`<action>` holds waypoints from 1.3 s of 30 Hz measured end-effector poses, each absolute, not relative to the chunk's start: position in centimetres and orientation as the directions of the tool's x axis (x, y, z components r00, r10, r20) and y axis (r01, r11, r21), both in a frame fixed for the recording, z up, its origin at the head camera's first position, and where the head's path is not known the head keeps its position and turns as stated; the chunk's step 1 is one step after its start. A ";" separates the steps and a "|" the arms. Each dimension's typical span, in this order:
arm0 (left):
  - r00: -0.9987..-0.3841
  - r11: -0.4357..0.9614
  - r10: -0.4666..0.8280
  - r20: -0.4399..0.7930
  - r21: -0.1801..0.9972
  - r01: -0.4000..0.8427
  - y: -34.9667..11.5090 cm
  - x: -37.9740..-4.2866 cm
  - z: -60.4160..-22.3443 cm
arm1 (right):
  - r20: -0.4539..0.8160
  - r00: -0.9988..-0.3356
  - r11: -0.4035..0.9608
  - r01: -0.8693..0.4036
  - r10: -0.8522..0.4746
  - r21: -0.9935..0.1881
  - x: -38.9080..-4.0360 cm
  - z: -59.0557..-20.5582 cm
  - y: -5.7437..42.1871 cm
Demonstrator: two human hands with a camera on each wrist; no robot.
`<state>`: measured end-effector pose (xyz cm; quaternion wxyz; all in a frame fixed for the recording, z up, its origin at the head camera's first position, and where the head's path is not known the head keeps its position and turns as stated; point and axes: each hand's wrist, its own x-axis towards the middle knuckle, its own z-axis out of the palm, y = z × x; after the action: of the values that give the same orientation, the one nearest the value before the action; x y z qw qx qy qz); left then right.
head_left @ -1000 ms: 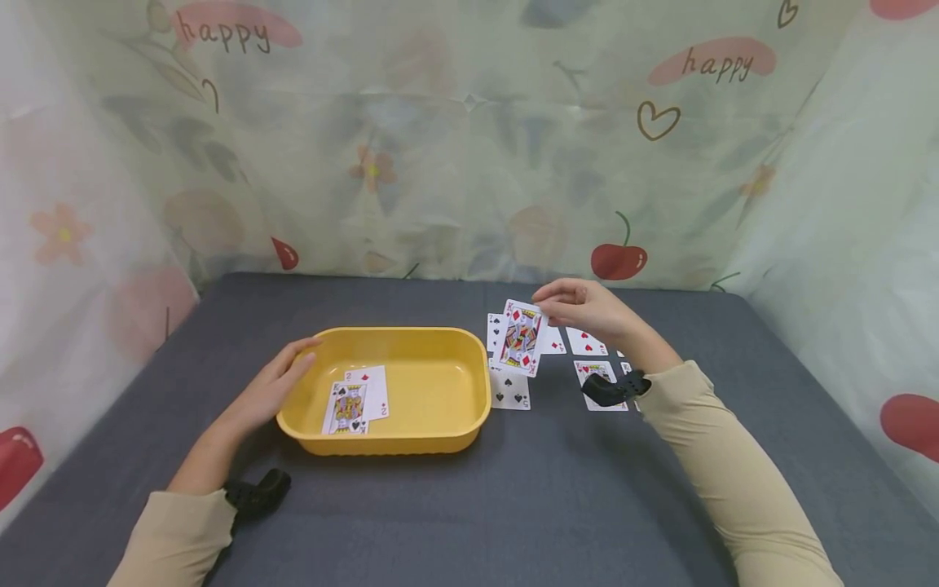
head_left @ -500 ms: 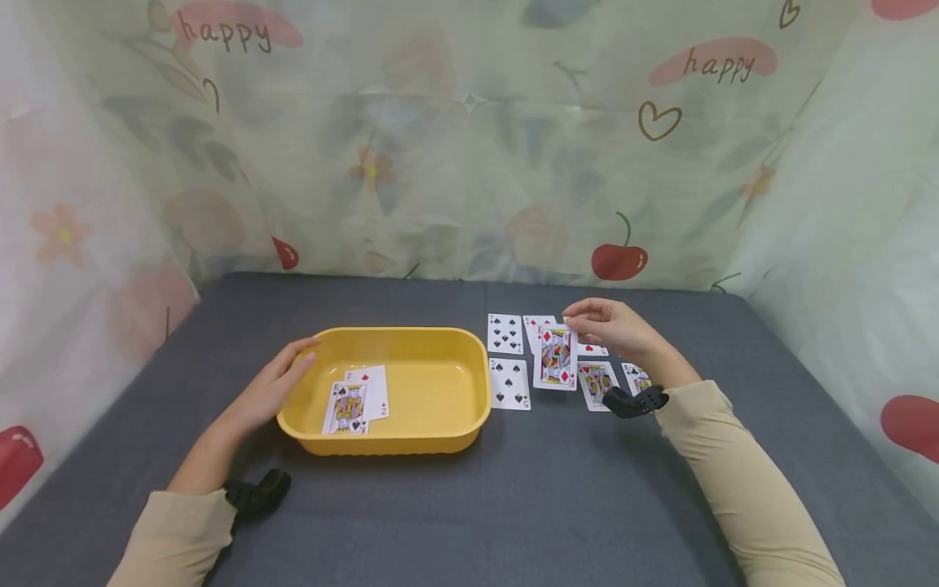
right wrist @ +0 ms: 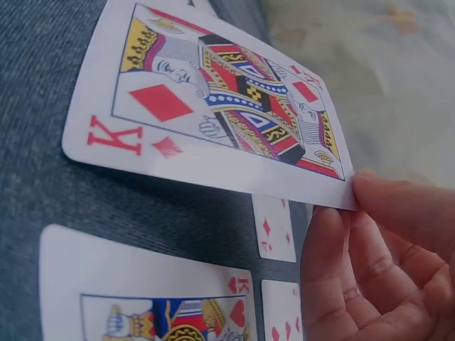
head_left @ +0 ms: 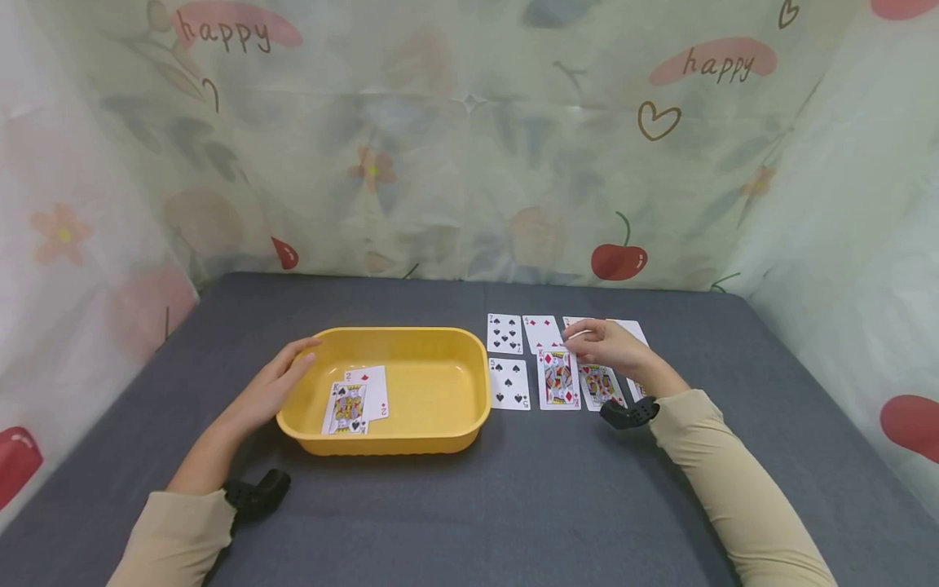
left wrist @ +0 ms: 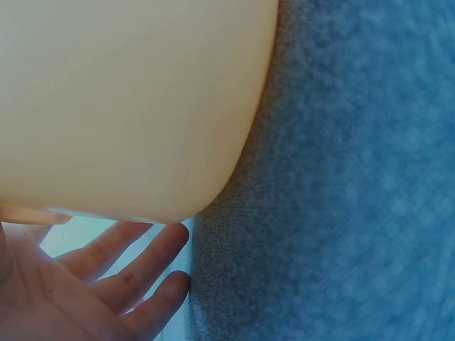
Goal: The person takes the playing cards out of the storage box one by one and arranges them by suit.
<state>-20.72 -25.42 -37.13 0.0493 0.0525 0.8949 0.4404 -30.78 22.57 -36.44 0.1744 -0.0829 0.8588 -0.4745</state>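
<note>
My right hand [head_left: 605,346] pinches a corner of the king of diamonds card [head_left: 559,380], thumb on its face. In the right wrist view that king [right wrist: 234,92] is tilted above the cloth, its lower end apart from it. Just to the right lies a king of hearts [head_left: 601,386], partly behind the wrist device. My left hand [head_left: 271,383] rests at the left end of a yellow tray [head_left: 411,444], thumb at the rim. In the left wrist view its fingers [left wrist: 146,273] are spread and fairly straight beside the tray wall [left wrist: 135,106].
Inside the tray are a king of spades [head_left: 346,408] and a two of diamonds [head_left: 376,391]. Beside it lie a seven of spades [head_left: 505,333], a five of spades [head_left: 509,384] and a four of diamonds [head_left: 541,330]. The right hand partly hides other cards. A patterned curtain [head_left: 469,163] stands behind.
My right hand has carried the king of diamonds rightward, then down towards the cloth, into the front row right of the five of spades. The left hand and tray have stayed still.
</note>
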 end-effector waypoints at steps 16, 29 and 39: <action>-0.989 0.595 0.137 -0.050 0.803 0.042 -25.4 -20.7 -37.1 | -0.158 -0.949 0.631 -0.051 -0.272 -0.774 -30.9 -37.2 21.8; -0.990 0.599 0.133 -0.045 0.800 0.044 -25.3 -20.6 -37.0 | -0.118 -0.911 0.557 -0.136 -0.396 -0.820 -30.1 -35.5 20.0; -0.990 0.607 0.133 -0.051 0.794 0.041 -25.3 -20.6 -37.0 | -0.079 -0.850 0.491 -0.222 -0.520 -0.842 -29.0 -32.2 14.7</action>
<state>-20.64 -25.33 -37.02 0.0522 0.0487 0.8949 0.4405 -29.01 14.73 -32.16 0.1640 -0.2190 0.8478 -0.4542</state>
